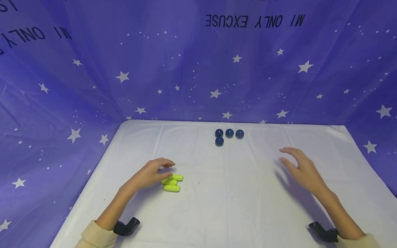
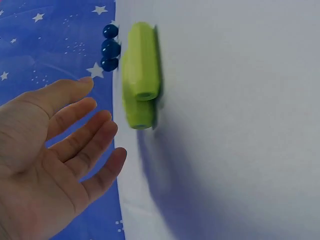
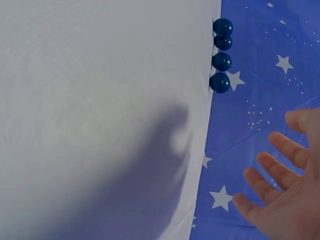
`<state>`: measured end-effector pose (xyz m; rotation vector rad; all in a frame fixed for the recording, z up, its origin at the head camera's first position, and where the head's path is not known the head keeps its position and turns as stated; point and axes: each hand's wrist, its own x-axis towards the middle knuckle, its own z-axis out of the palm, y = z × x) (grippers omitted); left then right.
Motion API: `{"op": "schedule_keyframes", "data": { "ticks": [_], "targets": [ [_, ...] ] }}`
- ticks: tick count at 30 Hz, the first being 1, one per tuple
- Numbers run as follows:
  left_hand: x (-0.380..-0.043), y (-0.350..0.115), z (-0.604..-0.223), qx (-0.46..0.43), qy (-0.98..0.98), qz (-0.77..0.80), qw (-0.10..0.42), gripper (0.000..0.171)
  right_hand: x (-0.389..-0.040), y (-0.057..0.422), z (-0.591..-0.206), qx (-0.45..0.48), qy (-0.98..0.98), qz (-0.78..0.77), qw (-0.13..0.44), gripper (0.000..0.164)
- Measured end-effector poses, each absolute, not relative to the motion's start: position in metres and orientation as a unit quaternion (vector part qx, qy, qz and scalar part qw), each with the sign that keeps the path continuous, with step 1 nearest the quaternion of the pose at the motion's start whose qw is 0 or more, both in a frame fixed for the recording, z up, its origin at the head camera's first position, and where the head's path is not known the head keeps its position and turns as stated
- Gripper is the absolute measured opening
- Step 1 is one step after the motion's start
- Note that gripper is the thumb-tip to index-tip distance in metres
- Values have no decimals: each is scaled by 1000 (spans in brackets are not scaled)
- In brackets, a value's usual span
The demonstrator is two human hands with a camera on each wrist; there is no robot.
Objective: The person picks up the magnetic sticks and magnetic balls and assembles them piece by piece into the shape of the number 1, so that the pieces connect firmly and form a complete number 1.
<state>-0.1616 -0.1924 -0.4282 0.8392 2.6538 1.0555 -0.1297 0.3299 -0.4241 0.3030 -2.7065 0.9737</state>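
Three lime-green ribbed pieces (image 1: 172,188), short and barrel-shaped, lie close together on the white table left of centre. My left hand (image 1: 152,174) hovers beside them, its thumb overlapping the farthest ones in the head view. In the left wrist view the fingers of that hand (image 2: 65,150) are relaxed and spread, with nothing in them, and the green pieces (image 2: 144,62) are just past the fingertips. Over the right side of the table my right hand (image 1: 305,172) is held with loose fingers and an unfilled palm. Several dark blue glossy balls (image 1: 229,133) sit at the back.
The balls form a short row near the table's far edge, with one in front of the leftmost. A white cloth covers the table (image 1: 242,206). Purple curtains with white stars (image 1: 186,69) rise behind it and on both sides. Dark curved pieces (image 1: 127,227) are at the wrists.
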Motion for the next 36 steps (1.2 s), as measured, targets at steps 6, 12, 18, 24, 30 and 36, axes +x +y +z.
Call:
{"op": "schedule_keyframes", "data": {
  "ticks": [6,12,18,24,30,36],
  "targets": [
    [-161,-189,-436,285,884,358,95,31,-135,326,-430,93,-925,354,99,38],
    [-160,-185,-441,291,881,357,106,24,-142,320,-436,95,-920,370,92,37],
    [-160,-181,-441,289,885,350,107,20,-149,312,-441,102,-906,401,91,36],
    [-161,-180,-440,287,888,342,108,19,-158,307,-442,106,-895,427,79,36],
    [-165,-180,-440,289,887,343,113,19,-171,301,-445,114,-886,443,71,34],
    [-165,-179,-439,283,888,340,122,19,-182,292,-447,122,-875,466,48,34]
  ]
}}
